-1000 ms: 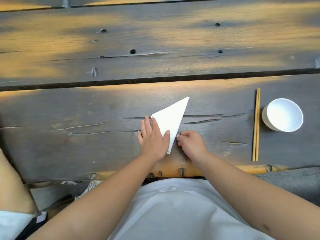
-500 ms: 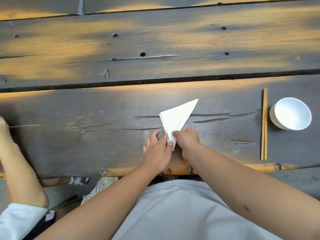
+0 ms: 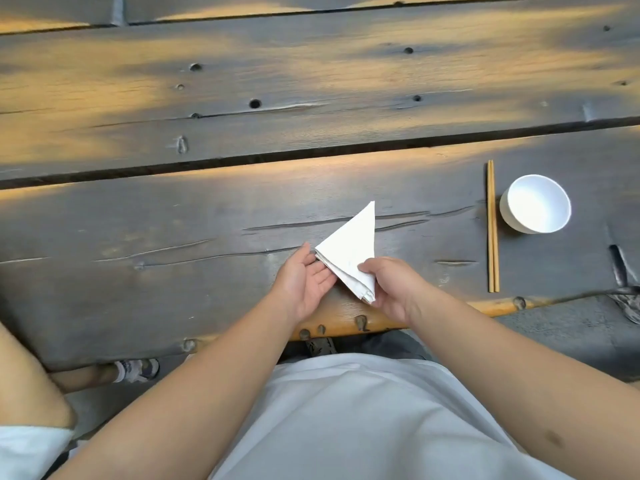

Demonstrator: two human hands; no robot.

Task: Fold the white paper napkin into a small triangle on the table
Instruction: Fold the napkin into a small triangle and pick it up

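Note:
The white paper napkin is folded into a layered triangle, its long tip pointing away from me over the dark wooden table. My right hand pinches its near corner, thumb on top, and the napkin looks lifted off the wood. My left hand is turned palm up with fingers spread, its fingertips touching the napkin's left corner from beside and below.
A pair of wooden chopsticks lies to the right, pointing away from me. A white bowl stands just right of them. Another person's arm is at the lower left edge. The table's near edge runs just under my wrists.
My right hand has taken the napkin's near corner and raised it. My left hand came off the napkin and turned palm up beside it. The triangle has swung so its tip points more straight ahead.

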